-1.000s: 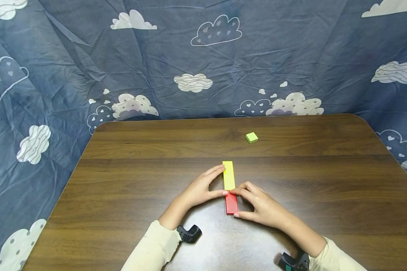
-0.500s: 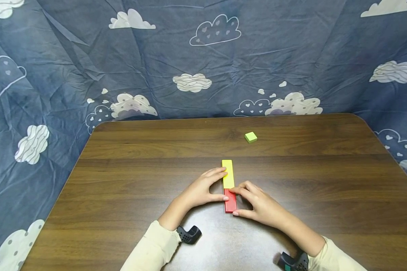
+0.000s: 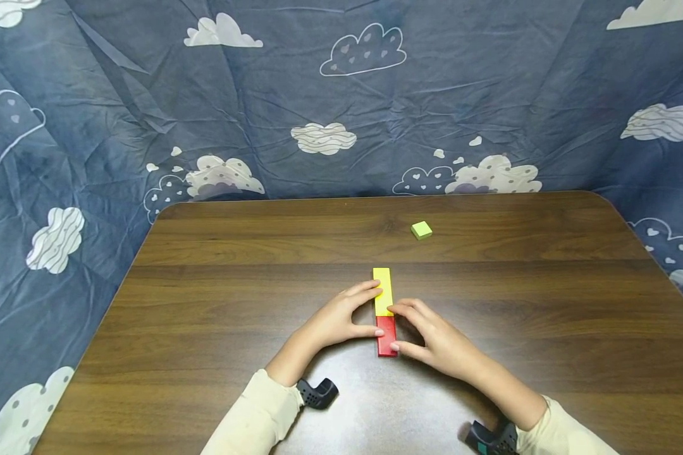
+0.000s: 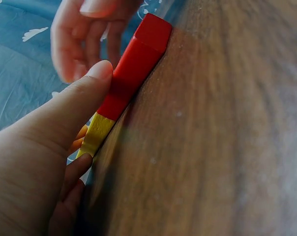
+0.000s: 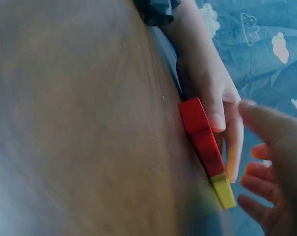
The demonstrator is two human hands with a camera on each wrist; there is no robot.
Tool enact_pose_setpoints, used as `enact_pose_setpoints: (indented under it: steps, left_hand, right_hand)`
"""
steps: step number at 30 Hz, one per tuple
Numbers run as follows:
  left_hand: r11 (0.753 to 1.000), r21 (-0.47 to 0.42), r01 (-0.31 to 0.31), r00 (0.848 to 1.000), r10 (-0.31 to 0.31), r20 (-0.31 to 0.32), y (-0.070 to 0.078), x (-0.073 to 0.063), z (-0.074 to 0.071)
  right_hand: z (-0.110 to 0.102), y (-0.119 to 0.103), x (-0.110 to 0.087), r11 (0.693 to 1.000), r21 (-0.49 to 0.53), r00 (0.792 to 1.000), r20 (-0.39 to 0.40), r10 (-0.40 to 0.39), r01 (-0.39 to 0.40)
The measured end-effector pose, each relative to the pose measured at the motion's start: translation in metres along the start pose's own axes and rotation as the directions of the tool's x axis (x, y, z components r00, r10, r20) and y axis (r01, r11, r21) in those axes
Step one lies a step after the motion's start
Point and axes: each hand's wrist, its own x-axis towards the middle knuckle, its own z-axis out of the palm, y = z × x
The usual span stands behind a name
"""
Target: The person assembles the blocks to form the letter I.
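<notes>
A yellow block point(image 3: 384, 300) and a red block point(image 3: 387, 325) lie end to end on the table in one line, the yellow one farther from me. My left hand point(image 3: 331, 321) rests along their left side. Its thumb point(image 4: 97, 73) touches the red block, and its straight fingers lie against the yellow one. To the right, my right hand point(image 3: 446, 344) has its thumb and fingers spread beside the blocks, fingertips close to the seam. In the right wrist view, a gap shows between that hand's thumb point(image 5: 261, 120) and the red block point(image 5: 205, 142).
A small light green block point(image 3: 422, 230) lies toward the back of the brown wooden table point(image 3: 233, 265). Behind the table hangs a blue cloth point(image 3: 284, 88) with white clouds. Black camera mounts point(image 3: 319, 394) sit on both wrists.
My left thumb has slid down onto the red block, and its fingers have moved slightly over the yellow one. The right fingers and thumb have lifted off and shifted slightly away from me.
</notes>
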Motion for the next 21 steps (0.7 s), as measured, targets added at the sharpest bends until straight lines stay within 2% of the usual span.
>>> enact_pose_setpoints:
  steps: [5,12,17,21]
  left_hand:
    - [1.0,-0.011,0.003,1.0,-0.003,0.006,0.001,-0.001,-0.001]
    - [1.0,-0.007,-0.008,1.0,0.008,0.005,0.001,-0.002,-0.001]
    - [1.0,-0.014,-0.005,1.0,0.005,0.007,0.001,-0.003,-0.001]
    - [1.0,-0.025,-0.001,1.0,0.001,0.009,0.001,-0.004,-0.001]
  right_hand:
    - [-0.008,-0.006,0.011,0.997,0.071,0.998,-0.057,-0.011,0.015]
    - [-0.022,-0.007,0.03,0.999,0.034,0.984,-0.176,-0.004,0.01]
    - [-0.033,-0.001,0.047,1.0,0.002,0.965,-0.259,0.028,-0.028]
    - [-0.038,0.009,0.058,0.999,-0.019,0.941,-0.338,0.03,-0.039]
